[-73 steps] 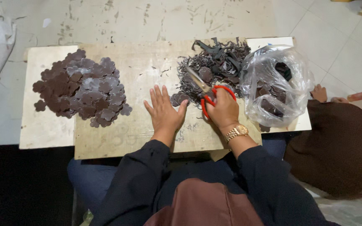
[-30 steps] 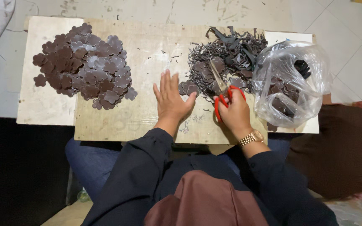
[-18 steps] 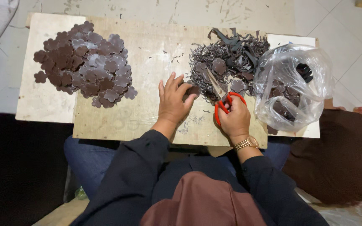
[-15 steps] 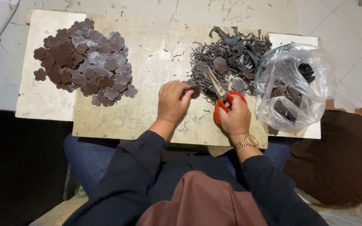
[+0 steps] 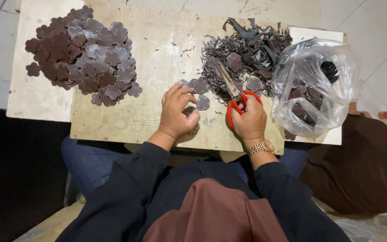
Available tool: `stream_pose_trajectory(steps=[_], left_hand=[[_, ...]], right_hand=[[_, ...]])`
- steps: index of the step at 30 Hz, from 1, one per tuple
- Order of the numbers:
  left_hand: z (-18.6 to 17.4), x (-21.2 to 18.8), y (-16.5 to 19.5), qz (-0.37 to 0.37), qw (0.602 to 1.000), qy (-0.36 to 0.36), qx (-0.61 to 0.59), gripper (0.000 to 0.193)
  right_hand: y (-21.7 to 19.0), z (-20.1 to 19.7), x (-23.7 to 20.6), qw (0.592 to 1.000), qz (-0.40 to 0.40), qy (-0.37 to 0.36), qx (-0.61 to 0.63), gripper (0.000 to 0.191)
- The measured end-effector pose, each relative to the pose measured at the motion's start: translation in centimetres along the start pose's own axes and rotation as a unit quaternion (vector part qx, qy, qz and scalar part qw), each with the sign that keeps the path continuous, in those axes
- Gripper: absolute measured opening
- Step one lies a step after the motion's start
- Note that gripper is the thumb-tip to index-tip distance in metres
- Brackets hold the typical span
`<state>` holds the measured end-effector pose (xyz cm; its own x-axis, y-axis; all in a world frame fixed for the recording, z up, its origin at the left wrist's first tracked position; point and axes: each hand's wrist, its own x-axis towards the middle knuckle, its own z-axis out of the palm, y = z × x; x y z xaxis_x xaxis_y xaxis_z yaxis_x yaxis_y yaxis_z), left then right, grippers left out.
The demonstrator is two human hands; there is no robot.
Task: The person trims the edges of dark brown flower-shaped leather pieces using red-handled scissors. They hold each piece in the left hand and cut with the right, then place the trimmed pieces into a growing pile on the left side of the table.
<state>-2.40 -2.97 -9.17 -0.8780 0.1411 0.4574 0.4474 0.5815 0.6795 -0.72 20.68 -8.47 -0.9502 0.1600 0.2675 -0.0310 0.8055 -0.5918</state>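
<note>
in the head view, the left hand (image 5: 176, 112) pinched a small dark brown flower-shaped cutout (image 5: 202, 102) lying on the pale wooden board (image 5: 157, 58). the right hand (image 5: 249, 120) gripped the red-handled scissors (image 5: 237, 95), blades pointing into the tangled heap of dark scraps (image 5: 247, 51). a clear plastic bag (image 5: 314, 85) sat just beside it.

Your scissors (image 5: 237, 96) have bright red handles and pale metal blades. The flower-shaped cutouts (image 5: 83, 56) piled at the far left are dark brown with a faint mauve sheen. The scrap pile (image 5: 247, 47) is darker, nearly black. Your board (image 5: 157, 58) is pale tan wood, scuffed and speckled. The plastic bag (image 5: 314, 85) is clear. Your wristwatch (image 5: 260, 147) is gold, your sleeves (image 5: 126, 188) black.
</note>
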Motion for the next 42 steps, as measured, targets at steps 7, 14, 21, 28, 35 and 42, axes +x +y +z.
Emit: stream_pose_trajectory(steps=[7,14,21,28,35,42], left_hand=[[1.1,0.1,0.7,-0.012,0.997,-0.054,0.059,0.047],[1.3,0.8,1.3,-0.034,0.995,-0.071,0.057,0.034],[1.4,1.3,2.0,-0.097,0.988,-0.088,0.08,0.05],[1.9,1.1,1.2,-0.071,0.992,-0.075,0.077,0.043],[2.4,0.7,0.7,-0.052,0.994,-0.063,0.068,0.042],[2.5,0.8,0.5,-0.039,0.996,-0.04,0.065,0.044]], right_hand=[[0.4,0.0,0.1,0.999,-0.031,0.013,-0.018,0.029],[0.8,-0.1,0.2,1.0,-0.006,0.0,-0.014,0.028],[0.8,-0.3,0.4,1.0,-0.02,0.006,-0.016,0.03],[0.8,-0.4,0.6,1.0,-0.019,0.011,-0.017,0.033],[1.1,-0.3,0.5,0.999,-0.028,0.012,-0.026,0.03],[0.8,-0.3,0.6,0.999,-0.019,0.005,-0.027,0.031]])
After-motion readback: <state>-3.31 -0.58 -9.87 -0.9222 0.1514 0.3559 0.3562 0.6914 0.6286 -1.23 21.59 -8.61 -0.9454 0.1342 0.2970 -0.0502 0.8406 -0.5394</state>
